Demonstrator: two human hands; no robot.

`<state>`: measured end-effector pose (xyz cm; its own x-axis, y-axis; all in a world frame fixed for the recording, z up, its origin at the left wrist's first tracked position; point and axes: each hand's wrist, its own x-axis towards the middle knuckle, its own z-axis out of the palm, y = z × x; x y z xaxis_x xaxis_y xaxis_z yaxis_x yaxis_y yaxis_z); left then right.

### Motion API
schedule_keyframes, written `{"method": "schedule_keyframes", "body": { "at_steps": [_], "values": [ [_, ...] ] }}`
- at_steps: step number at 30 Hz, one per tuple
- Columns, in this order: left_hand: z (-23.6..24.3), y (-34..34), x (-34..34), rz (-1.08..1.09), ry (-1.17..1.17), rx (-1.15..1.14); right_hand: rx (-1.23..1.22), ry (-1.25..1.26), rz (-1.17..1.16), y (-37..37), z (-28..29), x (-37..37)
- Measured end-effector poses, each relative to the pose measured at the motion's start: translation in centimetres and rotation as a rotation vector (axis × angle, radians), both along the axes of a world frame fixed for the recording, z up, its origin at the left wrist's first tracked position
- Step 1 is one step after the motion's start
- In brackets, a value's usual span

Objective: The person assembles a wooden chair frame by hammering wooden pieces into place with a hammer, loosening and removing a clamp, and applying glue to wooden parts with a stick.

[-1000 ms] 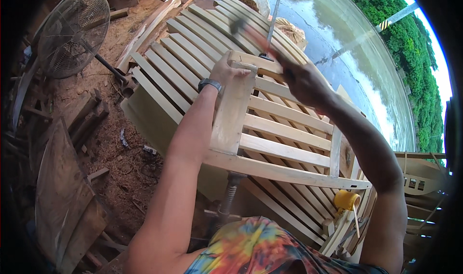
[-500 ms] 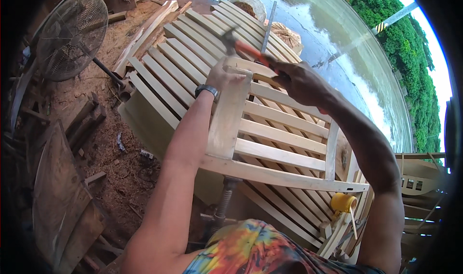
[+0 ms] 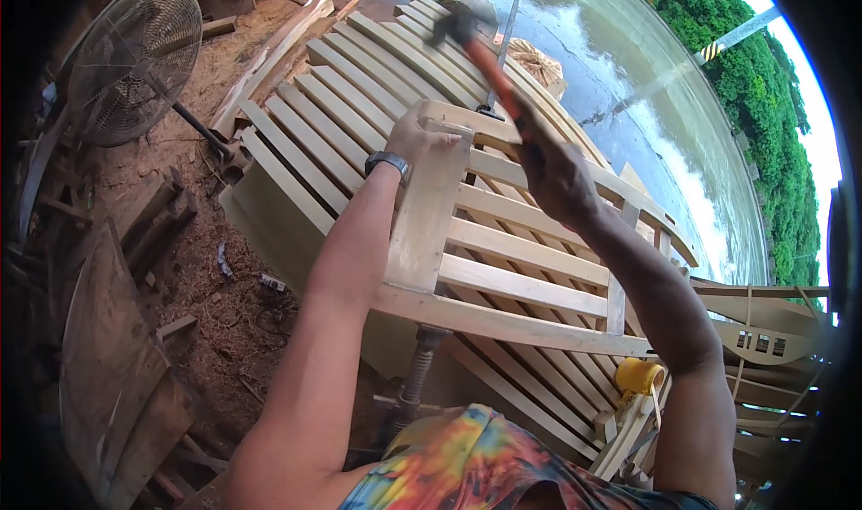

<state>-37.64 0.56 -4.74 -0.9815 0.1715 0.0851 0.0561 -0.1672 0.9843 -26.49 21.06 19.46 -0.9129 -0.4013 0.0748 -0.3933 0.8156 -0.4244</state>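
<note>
A pale wooden slatted frame [image 3: 530,232] lies over larger stacks of slatted wooden pieces [image 3: 323,133]. My left hand [image 3: 413,137], with a watch on the wrist, grips the frame's upper left corner, fingers over the top of its wide board [image 3: 426,214]. My right hand [image 3: 557,173] holds a hammer [image 3: 492,72] by its orange and black handle, raised over the frame; its dark head is blurred. Below the frame's lower rail a metal screw clamp [image 3: 416,375] shows.
A large pedestal fan [image 3: 135,65] stands at left among wood scraps [image 3: 162,223] and sawdust. A yellow container [image 3: 639,375] with a stick sits at lower right. A metal bar [image 3: 507,25] rises behind the frame. Wet pavement [image 3: 655,133] and green trees lie beyond.
My right forearm has swung inward, and the hammer now points more steeply upward, its head higher and farther right than half a second ago. My left hand stays on the frame corner.
</note>
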Motion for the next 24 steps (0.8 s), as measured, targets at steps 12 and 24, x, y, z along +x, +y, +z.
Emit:
{"method": "schedule_keyframes", "body": {
  "at_steps": [12, 24],
  "values": [
    [4.0, -8.9, 0.8, -0.261, -0.282, -0.989, -0.253, -0.199, -0.413, 7.7, -3.7, 7.1],
    [7.9, -0.3, -2.1, 0.283, -0.125, -0.106, -0.557, -0.396, -0.464, 7.6, -7.9, 16.6]
  ]
}}
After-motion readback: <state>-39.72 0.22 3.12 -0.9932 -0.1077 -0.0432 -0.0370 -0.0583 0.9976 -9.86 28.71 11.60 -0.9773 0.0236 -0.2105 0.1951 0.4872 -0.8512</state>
